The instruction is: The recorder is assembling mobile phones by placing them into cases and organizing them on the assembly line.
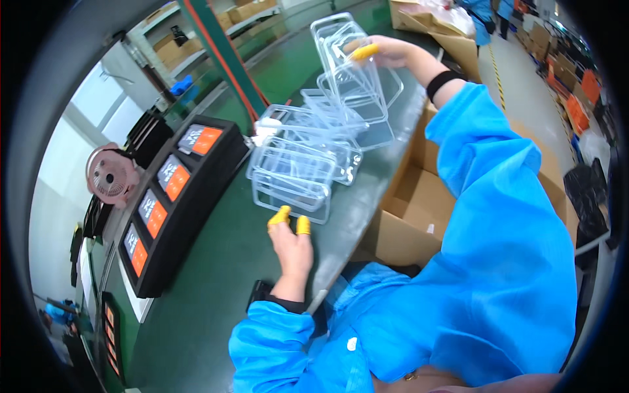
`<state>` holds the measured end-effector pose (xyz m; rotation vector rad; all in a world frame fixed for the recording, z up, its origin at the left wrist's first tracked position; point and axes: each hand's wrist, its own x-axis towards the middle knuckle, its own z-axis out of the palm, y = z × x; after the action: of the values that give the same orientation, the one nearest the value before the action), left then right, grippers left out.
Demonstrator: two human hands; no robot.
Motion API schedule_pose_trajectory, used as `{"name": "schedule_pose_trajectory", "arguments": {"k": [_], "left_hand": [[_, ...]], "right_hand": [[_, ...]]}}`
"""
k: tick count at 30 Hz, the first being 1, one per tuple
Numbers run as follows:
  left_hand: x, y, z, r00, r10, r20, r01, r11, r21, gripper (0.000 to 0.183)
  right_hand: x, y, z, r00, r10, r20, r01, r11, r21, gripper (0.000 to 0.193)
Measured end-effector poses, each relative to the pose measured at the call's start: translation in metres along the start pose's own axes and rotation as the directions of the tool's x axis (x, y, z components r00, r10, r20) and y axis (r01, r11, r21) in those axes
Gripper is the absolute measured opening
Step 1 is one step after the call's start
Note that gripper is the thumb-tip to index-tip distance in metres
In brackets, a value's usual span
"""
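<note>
My right hand [386,52] reaches to the far side of the bench, a yellow finger cot on its finger. It is closed on clear plastic trays [350,82] that stand tilted up above the bench, partly blurred. How many it grips I cannot tell. Nearer to me, several more clear rectangular plastic trays [291,173] lie in an overlapping pile. My left hand [291,252] is just below the pile's near end, its yellow-capped fingertips apart and close to the lowest tray's edge. Nothing shows between those fingers.
A black display rack [190,216] with several orange-and-grey cards stands left on the green bench [216,288]. Behind it is a pink fan [113,175]. A green post [223,52] rises at the back. Open cardboard boxes [419,200] stand beside the bench's right edge.
</note>
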<state>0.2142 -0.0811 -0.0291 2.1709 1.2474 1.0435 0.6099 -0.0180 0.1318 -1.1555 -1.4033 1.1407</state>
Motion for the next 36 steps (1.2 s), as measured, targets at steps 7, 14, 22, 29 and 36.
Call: {"name": "schedule_pose_trajectory", "arguments": {"k": [7, 14, 22, 29, 36], "left_hand": [[0.001, 0.008, -0.003, 0.996, 0.03, 0.087, -0.037, 0.996, 0.078, 0.052], [0.009, 0.008, -0.003, 0.992, -0.018, 0.127, 0.011, 0.998, 0.06, 0.054], [0.016, 0.004, 0.0, 0.999, -0.013, 0.04, 0.014, 1.0, -0.009, 0.052], [0.016, 0.003, 0.001, 0.999, 0.005, 0.044, -0.006, 1.0, 0.018, 0.051], [0.013, 0.005, 0.002, 1.0, 0.0, 0.018, 0.0, 1.0, 0.028, 0.049]], "right_hand": [[0.09, 0.022, 0.089, 0.998, 0.041, -0.05, -0.063, 0.762, -0.645, 0.086], [0.089, 0.026, 0.089, 0.989, -0.144, 0.028, 0.131, 0.783, -0.608, 0.053], [0.036, 0.008, 0.135, 0.98, -0.071, 0.188, 0.196, 0.548, -0.813, 0.061], [0.058, 0.013, 0.152, 0.935, -0.244, 0.257, 0.344, 0.452, -0.823, 0.055], [0.07, -0.025, 0.136, 0.961, -0.234, 0.15, 0.278, 0.826, -0.491, 0.055]]}}
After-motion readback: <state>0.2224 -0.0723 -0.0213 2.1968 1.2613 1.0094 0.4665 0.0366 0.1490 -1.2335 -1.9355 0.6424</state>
